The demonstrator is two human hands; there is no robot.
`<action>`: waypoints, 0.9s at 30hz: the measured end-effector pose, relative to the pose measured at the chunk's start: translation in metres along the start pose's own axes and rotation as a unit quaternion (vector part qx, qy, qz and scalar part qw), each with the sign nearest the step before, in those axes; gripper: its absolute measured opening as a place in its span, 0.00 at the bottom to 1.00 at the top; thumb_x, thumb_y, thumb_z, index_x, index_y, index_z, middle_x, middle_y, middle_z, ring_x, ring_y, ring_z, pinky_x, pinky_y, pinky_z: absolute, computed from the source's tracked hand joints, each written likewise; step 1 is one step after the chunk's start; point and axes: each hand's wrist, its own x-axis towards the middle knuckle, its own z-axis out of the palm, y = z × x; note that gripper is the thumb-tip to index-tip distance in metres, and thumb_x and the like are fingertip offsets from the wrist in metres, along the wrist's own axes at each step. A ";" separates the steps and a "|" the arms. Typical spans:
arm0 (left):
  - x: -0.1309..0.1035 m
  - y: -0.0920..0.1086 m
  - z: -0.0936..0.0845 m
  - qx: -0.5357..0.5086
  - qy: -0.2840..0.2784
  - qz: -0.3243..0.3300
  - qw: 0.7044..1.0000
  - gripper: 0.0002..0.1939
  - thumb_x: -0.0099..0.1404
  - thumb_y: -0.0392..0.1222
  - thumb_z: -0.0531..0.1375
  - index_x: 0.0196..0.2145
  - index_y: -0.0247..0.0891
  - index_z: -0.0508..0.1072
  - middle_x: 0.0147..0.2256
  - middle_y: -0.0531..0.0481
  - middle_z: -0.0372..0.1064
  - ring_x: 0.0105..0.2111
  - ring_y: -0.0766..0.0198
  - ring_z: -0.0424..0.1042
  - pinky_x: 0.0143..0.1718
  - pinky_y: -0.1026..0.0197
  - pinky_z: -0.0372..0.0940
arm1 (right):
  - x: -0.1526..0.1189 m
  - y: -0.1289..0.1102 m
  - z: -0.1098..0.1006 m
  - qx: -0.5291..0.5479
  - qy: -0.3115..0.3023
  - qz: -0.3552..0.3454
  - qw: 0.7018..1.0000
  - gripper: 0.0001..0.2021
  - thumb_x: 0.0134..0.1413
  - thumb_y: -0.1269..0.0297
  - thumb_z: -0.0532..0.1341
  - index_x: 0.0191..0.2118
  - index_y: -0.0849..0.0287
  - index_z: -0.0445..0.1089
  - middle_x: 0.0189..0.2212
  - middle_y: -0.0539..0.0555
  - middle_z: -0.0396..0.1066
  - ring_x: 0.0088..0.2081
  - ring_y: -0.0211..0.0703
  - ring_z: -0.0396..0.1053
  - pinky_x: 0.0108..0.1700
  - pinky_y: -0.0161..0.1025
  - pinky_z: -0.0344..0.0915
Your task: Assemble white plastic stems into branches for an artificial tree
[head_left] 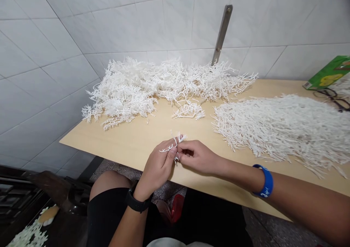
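Printed in white on the blue wristband, lower right of the frame: apparently a "3", then strokes too unclear to read. On the green packet, upper right: markings too small to decipher.

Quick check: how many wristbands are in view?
2: a black wristband on the left wrist and a blue wristband on the right forearm. No others show.
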 end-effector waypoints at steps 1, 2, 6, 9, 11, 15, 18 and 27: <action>0.000 0.000 0.000 0.002 -0.002 -0.001 1.000 0.20 0.75 0.47 0.48 0.56 0.43 0.73 0.54 0.45 0.72 0.55 0.53 0.69 0.57 0.55 0.60 | 0.000 -0.001 0.000 -0.002 -0.004 -0.005 1.000 0.11 0.54 0.70 0.55 0.22 0.58 0.55 0.21 0.44 0.54 0.25 0.34 0.53 0.29 0.33 0.52; 0.000 0.000 0.000 0.005 -0.004 -0.004 1.000 0.20 0.75 0.48 0.47 0.54 0.43 0.74 0.51 0.44 0.74 0.52 0.53 0.71 0.53 0.55 0.62 | 0.000 -0.001 0.000 -0.004 -0.007 -0.009 1.000 0.11 0.54 0.71 0.55 0.22 0.57 0.54 0.21 0.44 0.53 0.25 0.34 0.53 0.29 0.33 0.52; -0.001 -0.001 -0.002 0.020 -0.017 -0.018 0.999 0.23 0.76 0.49 0.45 0.48 0.39 0.76 0.43 0.44 0.76 0.41 0.56 0.72 0.44 0.56 0.63 | 0.000 0.001 0.000 -0.034 -0.008 -0.021 0.999 0.11 0.55 0.70 0.55 0.23 0.57 0.54 0.21 0.44 0.54 0.26 0.34 0.54 0.30 0.34 0.52; -0.002 -0.002 -0.003 0.008 -0.016 -0.021 1.000 0.23 0.76 0.49 0.45 0.50 0.38 0.75 0.46 0.43 0.75 0.43 0.58 0.72 0.49 0.56 0.63 | -0.002 0.004 0.002 -0.057 -0.005 -0.032 0.998 0.12 0.59 0.67 0.55 0.24 0.58 0.57 0.22 0.45 0.57 0.26 0.34 0.54 0.30 0.34 0.53; -0.003 -0.004 -0.003 0.004 -0.004 -0.026 1.000 0.22 0.76 0.49 0.45 0.53 0.38 0.74 0.49 0.43 0.75 0.47 0.57 0.72 0.53 0.56 0.62 | -0.003 0.004 0.002 -0.064 0.008 -0.036 0.997 0.11 0.60 0.66 0.56 0.26 0.59 0.60 0.22 0.46 0.58 0.26 0.34 0.55 0.30 0.34 0.53; -0.003 -0.007 -0.001 0.021 0.003 -0.031 0.999 0.23 0.76 0.50 0.45 0.57 0.40 0.71 0.54 0.43 0.72 0.55 0.56 0.69 0.57 0.56 0.61 | -0.005 0.002 0.004 -0.038 0.049 -0.029 0.998 0.06 0.61 0.64 0.59 0.34 0.59 0.68 0.26 0.48 0.67 0.27 0.34 0.62 0.31 0.33 0.58; -0.003 -0.009 -0.001 0.040 -0.002 -0.018 0.999 0.23 0.76 0.50 0.45 0.59 0.41 0.70 0.57 0.44 0.70 0.58 0.56 0.67 0.60 0.55 0.59 | -0.005 0.001 0.003 -0.045 0.082 -0.032 0.995 0.06 0.61 0.65 0.59 0.36 0.60 0.71 0.28 0.49 0.71 0.28 0.35 0.64 0.32 0.33 0.59; -0.002 -0.010 -0.002 0.061 -0.001 -0.007 0.998 0.24 0.76 0.50 0.45 0.63 0.42 0.64 0.60 0.44 0.66 0.61 0.57 0.63 0.63 0.54 0.57 | -0.005 0.006 0.003 -0.082 0.085 -0.036 0.992 0.03 0.58 0.70 0.59 0.32 0.59 0.67 0.24 0.46 0.65 0.25 0.33 0.60 0.30 0.32 0.57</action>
